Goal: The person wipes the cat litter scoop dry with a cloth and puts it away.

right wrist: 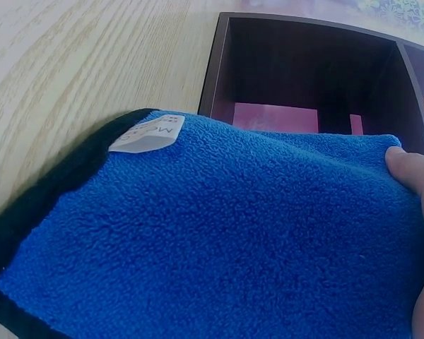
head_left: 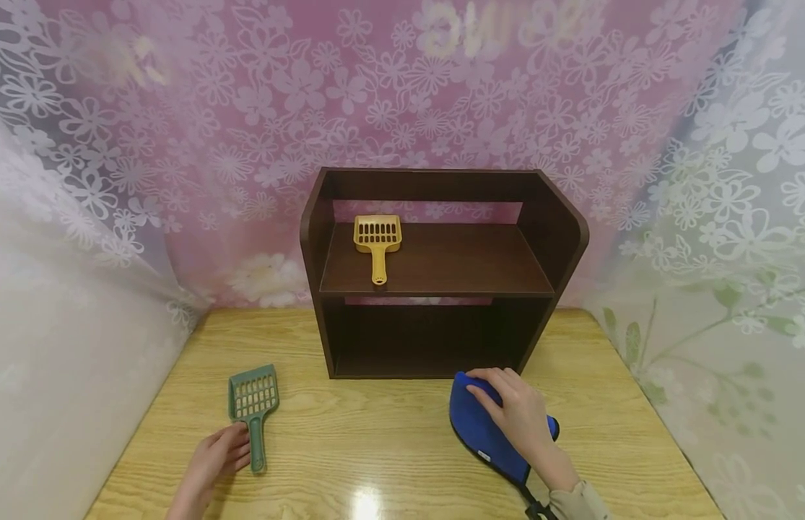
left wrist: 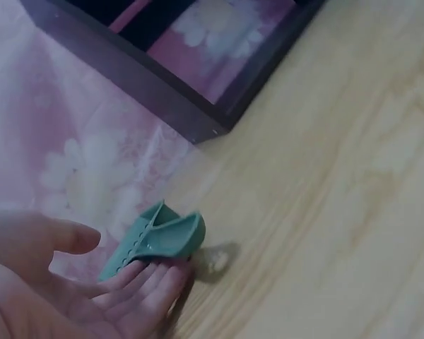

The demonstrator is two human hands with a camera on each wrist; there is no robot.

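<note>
A green slotted litter scoop (head_left: 256, 442) is at the left of the table, its head toward the back. My left hand (head_left: 214, 458) is beside its handle, with extended fingers touching the scoop just below the head. In the left wrist view the thumb stands apart from the scoop (left wrist: 171, 239). On the right, my right hand (head_left: 524, 419) grips a blue fleecy cloth (head_left: 473, 426) with dark edging by its far edge. The thumb presses on the cloth (right wrist: 198, 240) in the right wrist view, where the other fingers are mostly hidden. A small white label (right wrist: 150, 134) sits on its border.
A dark brown two-tier shelf (head_left: 434, 295) stands at the back of the wooden table (head_left: 350, 448). On its upper board, at the left, lies a yellow litter scoop (head_left: 379, 256). Flowered curtains (head_left: 259, 144) hang behind and along both sides.
</note>
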